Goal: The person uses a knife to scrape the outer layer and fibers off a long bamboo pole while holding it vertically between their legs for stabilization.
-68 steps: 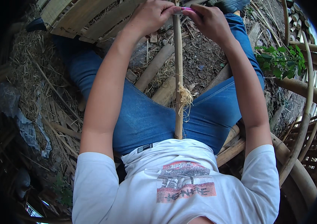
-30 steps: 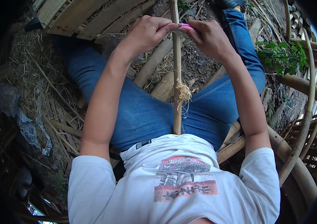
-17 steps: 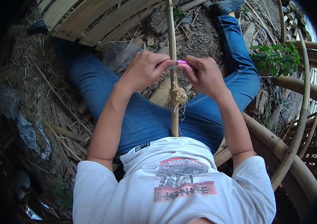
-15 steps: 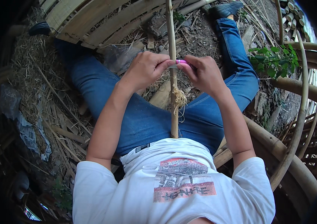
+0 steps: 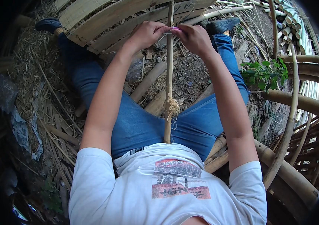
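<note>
A slim wooden pole (image 5: 169, 71) runs from my waist up between my spread legs to the slatted panel. Pale fibre shavings (image 5: 173, 106) hang in a tuft from its lower part. Far up the pole, my right hand (image 5: 195, 37) is closed on a small pink-handled knife (image 5: 175, 28). Its thin blade seems to lie across the pole, partly hidden by fingers. My left hand (image 5: 145, 34) pinches the blade's other end on the pole's left side. Both arms are stretched well forward.
A slatted wooden panel (image 5: 103, 22) stands ahead. Bamboo pieces (image 5: 148, 80) lie on the littered ground between my legs. To the right are a leafy plant (image 5: 266, 75), a curved bamboo pole (image 5: 292, 112) and stacked bamboo (image 5: 291, 28). Plastic scraps (image 5: 20, 125) lie left.
Both hands have moved together up the pole, away from my body, taking the knife along. My arms are straighter, and the view has shifted a little.
</note>
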The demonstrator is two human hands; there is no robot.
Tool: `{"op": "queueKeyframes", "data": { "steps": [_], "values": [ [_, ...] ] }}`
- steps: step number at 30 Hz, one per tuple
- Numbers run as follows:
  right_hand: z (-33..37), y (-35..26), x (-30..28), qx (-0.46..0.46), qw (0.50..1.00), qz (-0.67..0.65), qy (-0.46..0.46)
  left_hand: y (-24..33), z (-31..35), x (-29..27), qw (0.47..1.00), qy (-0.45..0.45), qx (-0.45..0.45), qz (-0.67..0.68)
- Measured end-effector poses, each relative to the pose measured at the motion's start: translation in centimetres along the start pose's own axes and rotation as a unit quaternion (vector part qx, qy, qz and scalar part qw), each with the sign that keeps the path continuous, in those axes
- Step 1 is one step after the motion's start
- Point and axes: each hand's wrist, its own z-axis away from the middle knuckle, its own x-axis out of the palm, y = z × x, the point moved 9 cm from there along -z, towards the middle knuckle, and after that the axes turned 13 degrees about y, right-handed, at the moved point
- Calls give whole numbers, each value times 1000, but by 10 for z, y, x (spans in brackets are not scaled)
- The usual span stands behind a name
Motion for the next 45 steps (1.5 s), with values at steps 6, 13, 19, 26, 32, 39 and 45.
{"op": "queueKeyframes", "data": {
  "steps": [6,13,19,26,32,39,45],
  "values": [
    [-4,7,1,-14,1000,0,3,7,-6,0,999,15,40,25],
    [-4,7,-2,-25,1000,-5,4,0,-1,4,999,27,40,8],
    [3,8,-2,-42,998,-50,16,24,3,4,1000,-13,5,1],
    [19,3,-2,5,999,-24,-20,24,16,3,999,-23,16,-33],
    [25,-3,-7,11,999,-47,-24,31,25,1,996,7,54,-73],
    [51,-19,-14,54,994,-65,-74,35,51,9,998,-49,35,-31],
    [99,-52,-33,109,981,-105,-118,68,106,7,997,-70,27,-7]
  ]
}}
